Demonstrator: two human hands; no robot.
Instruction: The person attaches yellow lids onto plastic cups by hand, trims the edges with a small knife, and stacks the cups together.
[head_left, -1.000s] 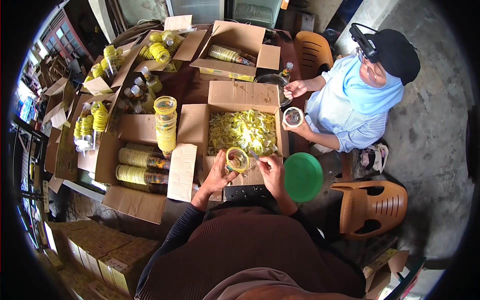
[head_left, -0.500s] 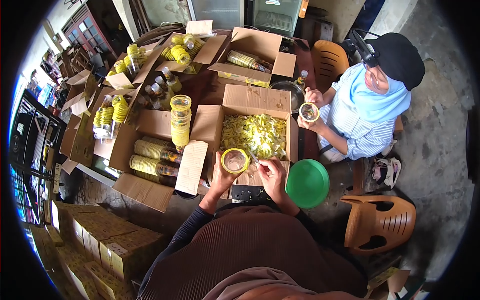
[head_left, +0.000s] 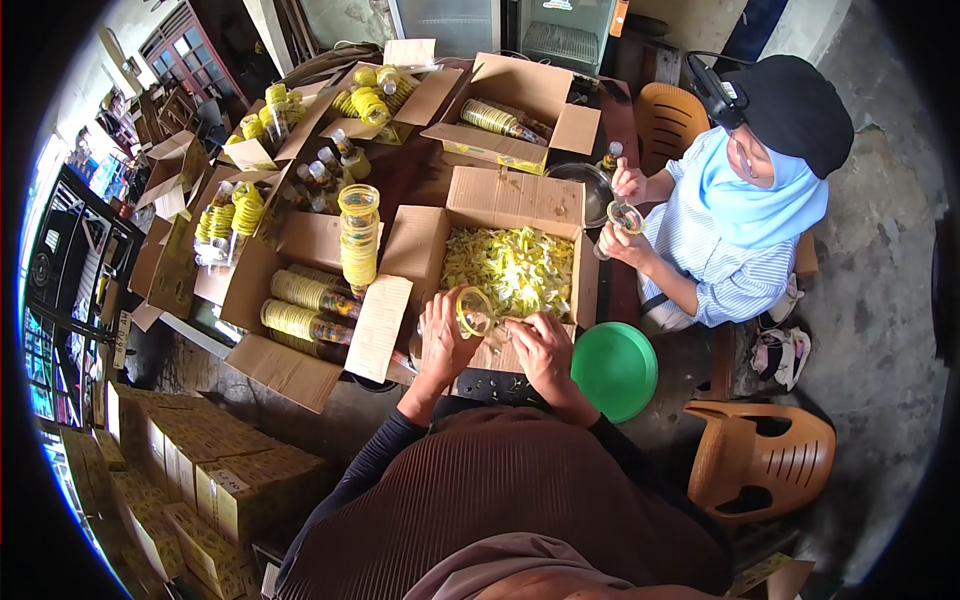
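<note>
My left hand [head_left: 445,345] is closed around a clear plastic cup [head_left: 474,312] with a yellow rim, its mouth tipped toward the right. Close beside the cup, my right hand [head_left: 545,355] is pinched on a small thin tool, mostly covered by the fingers. Both hands are over the near edge of an open cardboard box [head_left: 515,195] heaped with yellow and clear plastic scraps [head_left: 510,265]. To the left of that box rises a tall stack of yellow-rimmed cups [head_left: 359,235].
A green basin [head_left: 615,372] stands at the right of the scrap box. At the left, an open carton [head_left: 290,375] holds cup stacks lying down. A co-worker [head_left: 735,220] at the right handles another cup. An orange chair [head_left: 765,460] stands at lower right, sealed cartons [head_left: 250,490] at lower left.
The cup in my left hand has turned from facing upward to tilting rightward. My right hand has come nearer the cup. The co-worker's cup has tilted too.
</note>
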